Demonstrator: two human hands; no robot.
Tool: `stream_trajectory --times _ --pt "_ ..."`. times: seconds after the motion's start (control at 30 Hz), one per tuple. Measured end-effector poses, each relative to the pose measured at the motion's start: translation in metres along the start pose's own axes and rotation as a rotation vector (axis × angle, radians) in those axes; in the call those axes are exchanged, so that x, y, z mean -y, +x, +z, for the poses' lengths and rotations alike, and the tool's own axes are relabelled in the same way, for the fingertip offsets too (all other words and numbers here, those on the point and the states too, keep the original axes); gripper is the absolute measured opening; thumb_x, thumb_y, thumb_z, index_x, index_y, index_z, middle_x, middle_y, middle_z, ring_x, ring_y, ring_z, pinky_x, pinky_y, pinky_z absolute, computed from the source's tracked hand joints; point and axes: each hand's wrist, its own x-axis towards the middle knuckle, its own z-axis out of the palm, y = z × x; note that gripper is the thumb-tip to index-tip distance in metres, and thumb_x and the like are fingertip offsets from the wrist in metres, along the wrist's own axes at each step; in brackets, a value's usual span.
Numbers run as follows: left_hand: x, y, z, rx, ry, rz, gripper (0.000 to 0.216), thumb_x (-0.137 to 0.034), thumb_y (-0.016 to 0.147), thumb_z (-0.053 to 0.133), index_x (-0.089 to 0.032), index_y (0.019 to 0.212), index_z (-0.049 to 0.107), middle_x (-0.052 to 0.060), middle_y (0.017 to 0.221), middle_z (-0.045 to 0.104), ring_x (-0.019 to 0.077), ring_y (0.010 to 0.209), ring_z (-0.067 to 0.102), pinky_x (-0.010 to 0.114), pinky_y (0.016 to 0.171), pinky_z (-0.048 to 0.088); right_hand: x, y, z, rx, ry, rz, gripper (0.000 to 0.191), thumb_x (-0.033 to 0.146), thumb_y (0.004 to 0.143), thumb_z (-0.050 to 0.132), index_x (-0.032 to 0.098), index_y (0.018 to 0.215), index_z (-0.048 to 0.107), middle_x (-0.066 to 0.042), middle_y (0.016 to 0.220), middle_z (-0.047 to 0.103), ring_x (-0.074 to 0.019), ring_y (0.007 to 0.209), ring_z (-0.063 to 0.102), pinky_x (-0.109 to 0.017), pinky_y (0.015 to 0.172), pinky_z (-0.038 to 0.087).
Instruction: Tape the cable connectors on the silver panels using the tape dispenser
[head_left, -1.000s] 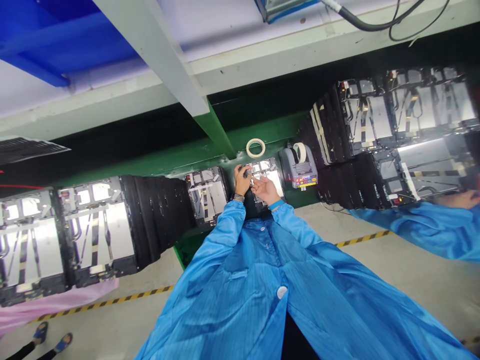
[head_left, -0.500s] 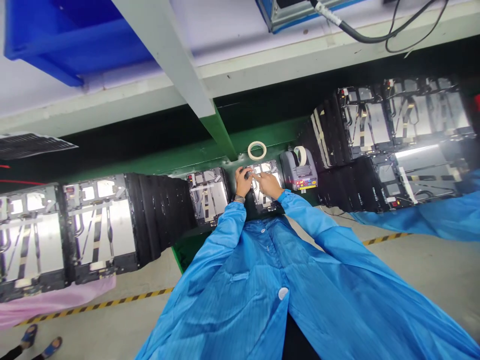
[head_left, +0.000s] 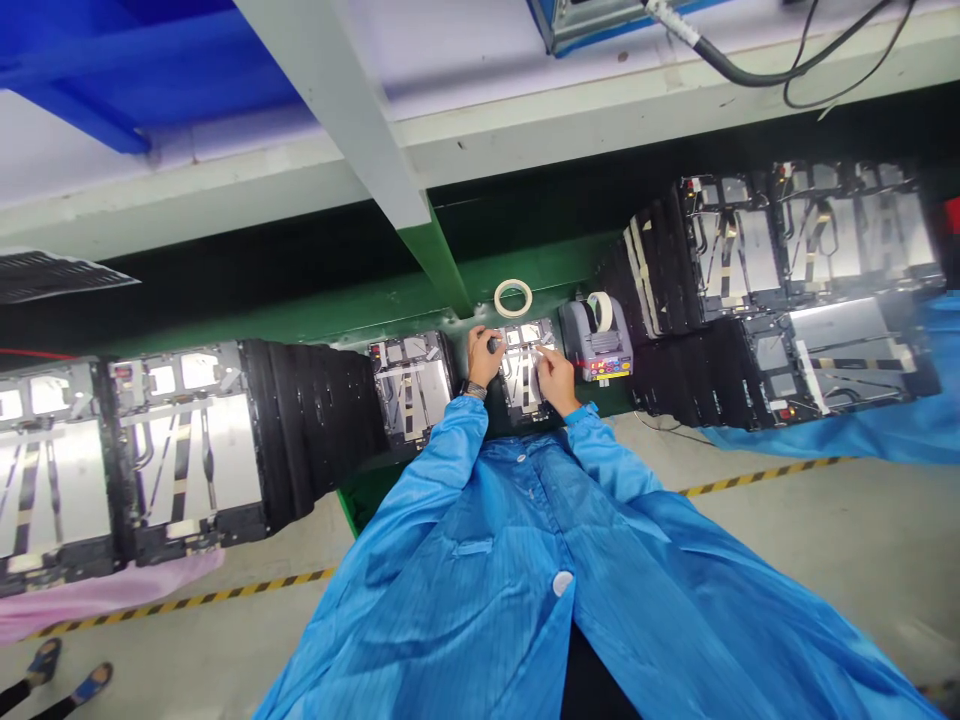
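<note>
Left grip pinching small dark item above metal device frame in black tray; right grip on frame, closure unclear. Masking tape roll, tape dispenser nearby on green tabletop.

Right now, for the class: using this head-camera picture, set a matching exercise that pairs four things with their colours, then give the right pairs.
Things:
1. Tape roll
2. Tape dispenser
3. Coat
4. Floor stripe

Colours:
A. Yellow and black
B. Blue
C. Grey
D. Off-white

Right pairs: 1-D, 2-C, 3-B, 4-A.
</note>
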Motion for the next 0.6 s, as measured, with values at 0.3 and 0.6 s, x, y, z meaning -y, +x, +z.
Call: stream_trajectory --times 0.3,0.6 --pt "0.006 0.007 -0.002 -0.014 -0.01 -0.059 0.04 -0.014 0.076 0.085 -0.022 0.103 0.057 0.006 0.115 0.054 0.0199 0.107 0.059 0.037 0.104 0.05 -0.032 -0.035 0.006 -0.132 -0.214 0.004 0.069 0.036 0.096 0.049 0.012 0.16 0.043 -0.022 0.155 0.046 -0.0342 0.149 0.041 -0.056 0.129 0.03" --pt "0.003 -0.019 0.004 -0.141 -0.09 -0.305 0.034 -0.029 0.093 0.073 -0.022 0.12 0.053 0.012 0.128 0.064 0.0216 0.119 0.062 0.04 0.112 0.046 -0.05 -0.028 -0.002 -0.116 -0.06 0.196 0.064 0.042 0.092 0.056 0.011 0.147 0.058 -0.023 0.146 0.059 -0.034 0.139 0.055 -0.055 0.125 0.037"
